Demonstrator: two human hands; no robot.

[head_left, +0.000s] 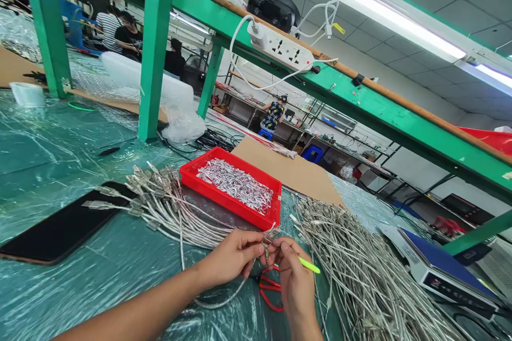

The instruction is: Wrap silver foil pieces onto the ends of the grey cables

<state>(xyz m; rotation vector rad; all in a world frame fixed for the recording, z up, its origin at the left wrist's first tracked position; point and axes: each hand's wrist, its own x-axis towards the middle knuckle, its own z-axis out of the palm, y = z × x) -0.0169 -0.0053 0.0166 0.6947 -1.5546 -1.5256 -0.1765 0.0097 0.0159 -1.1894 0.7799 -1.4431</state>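
Note:
My left hand (234, 258) is closed, pinching the end of a grey braided cable (218, 306) whose loop hangs below it. Close against it, my right hand (296, 272) grips a thin tool with a neon yellow-green handle (309, 265); its tip meets the cable end between my fingers, where detail is too small to make out. Red-handled scissors (271, 290) lie under my hands, partly covered. Just beyond stands a red tray (230, 195) holding many small silvery pieces (236, 184). Left of it lies a bundle of braided cables (172, 213) with USB plugs.
A large cable pile (360, 266) spreads at right, beside a blue-topped scale (448, 266). A black phone (64, 224) lies left. Cardboard (288, 168) is behind the tray. A green frame (156, 48) carries a power strip (282, 48). Several people are in the background.

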